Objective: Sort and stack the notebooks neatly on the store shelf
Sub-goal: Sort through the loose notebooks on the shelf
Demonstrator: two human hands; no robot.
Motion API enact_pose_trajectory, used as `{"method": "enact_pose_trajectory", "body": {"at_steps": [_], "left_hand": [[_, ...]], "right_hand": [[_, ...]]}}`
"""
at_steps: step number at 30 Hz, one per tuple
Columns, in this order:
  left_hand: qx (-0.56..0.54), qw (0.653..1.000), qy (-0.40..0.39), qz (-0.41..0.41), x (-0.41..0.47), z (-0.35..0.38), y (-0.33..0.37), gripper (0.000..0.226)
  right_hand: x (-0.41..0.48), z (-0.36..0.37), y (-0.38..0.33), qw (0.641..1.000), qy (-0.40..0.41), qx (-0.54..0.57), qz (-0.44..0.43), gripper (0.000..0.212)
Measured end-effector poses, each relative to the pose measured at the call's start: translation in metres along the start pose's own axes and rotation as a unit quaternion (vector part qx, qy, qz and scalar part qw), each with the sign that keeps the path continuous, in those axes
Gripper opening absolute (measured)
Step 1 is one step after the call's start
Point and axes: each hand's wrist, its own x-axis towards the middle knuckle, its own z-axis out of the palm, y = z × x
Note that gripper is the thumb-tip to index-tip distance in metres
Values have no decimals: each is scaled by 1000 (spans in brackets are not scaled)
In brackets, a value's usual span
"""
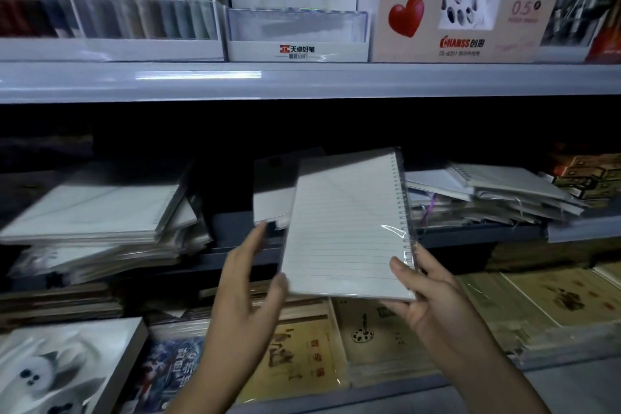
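Spiral notebook (346, 228), wrapped in clear film, held tilted in front of the middle shelf (470, 233), lined page up, wire binding at the right edge. Right hand (433, 299) gripping the lower right corner: thumb on the page, fingers underneath. Left hand (248, 282) open, fingers straight, thumb at the lower left edge; contact not determinable. On the shelf: untidy left stack (97, 215) and right stack (487, 195) of notebooks. Above: pen display boxes (295, 47). Below: brown-covered books (386, 339) lying flat.

Bare shelf gap (235, 225) (dim) lies between left stack (97, 218) and right stack (487, 198).
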Motion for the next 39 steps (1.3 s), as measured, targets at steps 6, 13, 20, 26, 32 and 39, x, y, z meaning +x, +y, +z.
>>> {"method": "enact_pose_trajectory", "body": {"at_steps": [6, 13, 20, 26, 32, 39], "left_hand": [[-290, 894, -131, -315, 8, -24, 6, 44], [-234, 951, -72, -186, -1, -43, 7, 29], [-185, 978, 7, -92, 0, -71, 2, 17], [-143, 985, 86, -45, -7, -108, -6, 15], [-135, 980, 144, -16, -7, -150, -9, 17], [-89, 969, 230, 33, 23, -197, -20, 33]], "right_hand": [[-1, 14, 5, 999, -44, 17, 13, 43], [1, 40, 26, 998, -40, 14, 36, 42], [9, 71, 47, 996, -58, -63, -2, 38], [9, 114, 66, 973, -91, -206, -49, 28], [21, 162, 84, 949, -135, -271, -88, 50], [66, 247, 84, 935, -164, -278, -145, 32]]}}
